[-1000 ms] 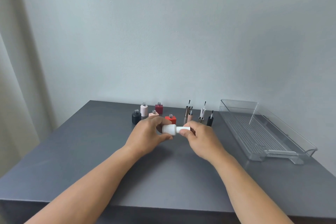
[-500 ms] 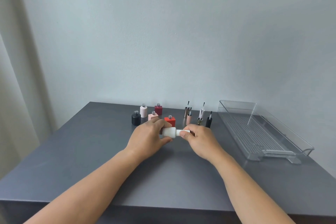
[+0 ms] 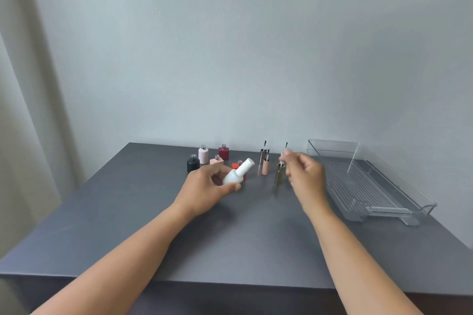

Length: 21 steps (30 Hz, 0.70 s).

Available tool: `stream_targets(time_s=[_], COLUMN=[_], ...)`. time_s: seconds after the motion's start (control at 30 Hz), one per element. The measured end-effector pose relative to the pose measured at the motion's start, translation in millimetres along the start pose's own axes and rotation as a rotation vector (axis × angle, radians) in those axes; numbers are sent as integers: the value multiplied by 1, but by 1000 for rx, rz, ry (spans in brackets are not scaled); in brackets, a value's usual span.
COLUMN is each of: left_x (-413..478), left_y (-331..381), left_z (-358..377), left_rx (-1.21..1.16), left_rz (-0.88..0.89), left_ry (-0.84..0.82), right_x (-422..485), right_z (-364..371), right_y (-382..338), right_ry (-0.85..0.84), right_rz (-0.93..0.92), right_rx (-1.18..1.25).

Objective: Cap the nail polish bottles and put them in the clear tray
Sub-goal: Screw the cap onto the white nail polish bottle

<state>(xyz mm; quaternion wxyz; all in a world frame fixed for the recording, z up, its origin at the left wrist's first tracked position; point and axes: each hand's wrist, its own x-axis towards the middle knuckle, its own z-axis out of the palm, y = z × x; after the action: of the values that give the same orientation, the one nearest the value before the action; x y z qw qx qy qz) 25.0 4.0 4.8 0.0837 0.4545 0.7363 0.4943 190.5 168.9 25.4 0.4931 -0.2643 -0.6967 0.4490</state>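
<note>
Step in hand: the first bottle looks capped and is due for transfer, though nothing lies in the tray yet.
Item held: white opaque nail polish bottle [image 3: 233, 177] with a white cylindrical cap fitted, tilted, cap pointing up and to the right, above the grey table [image 3: 230, 238].
Left hand [image 3: 204, 186]: thumb and fingers curled round the bottle's body, a firm hold.
Right hand [image 3: 305, 174]: motion-blurred, fingers loosely spread, nothing plainly held. It sits just beside the upright gold brush cap [image 3: 279, 174]; contact cannot be told.
Destination: clear rectangular plastic tray [image 3: 332, 147], at the table's right, well apart from the white bottle.
Uncapped stock: black bottle [image 3: 193, 163], pale pink bottle [image 3: 203, 155], dark red bottle [image 3: 223, 152], peach bottle [image 3: 216, 160] and red bottle [image 3: 234, 165], grouped behind the left hand.
Loose caps: rose-gold brush cap [image 3: 262, 156] and pink brush cap [image 3: 265, 167], standing brush-up.
Next move calls for: carrying the white bottle across to the tray and pairing a cap with its matching bottle.
</note>
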Motion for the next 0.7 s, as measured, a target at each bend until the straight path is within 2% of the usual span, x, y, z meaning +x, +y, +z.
stream_targets(time_s=[0.1, 0.17, 0.3, 0.4, 0.7], left_x=[-3, -7, -10, -10, -6], left_y=[-2, -1, 2, 4, -3], left_z=[3, 7, 13, 16, 19], left_rx=[3, 19, 117, 136, 268], left_rz=[-35, -40, -25, -3, 87], left_ry=[-43, -73, -120, -126, -97], right_x=[14, 19, 20, 22, 26], right_z=[-10, -14, -14, -8, 5], right_y=[12, 22, 34, 38, 40], right_ry=[124, 60, -180, -240, -189], right_rz=[90, 192, 325, 304, 228], right_rx=[-72, -197, -419, -498, -535])
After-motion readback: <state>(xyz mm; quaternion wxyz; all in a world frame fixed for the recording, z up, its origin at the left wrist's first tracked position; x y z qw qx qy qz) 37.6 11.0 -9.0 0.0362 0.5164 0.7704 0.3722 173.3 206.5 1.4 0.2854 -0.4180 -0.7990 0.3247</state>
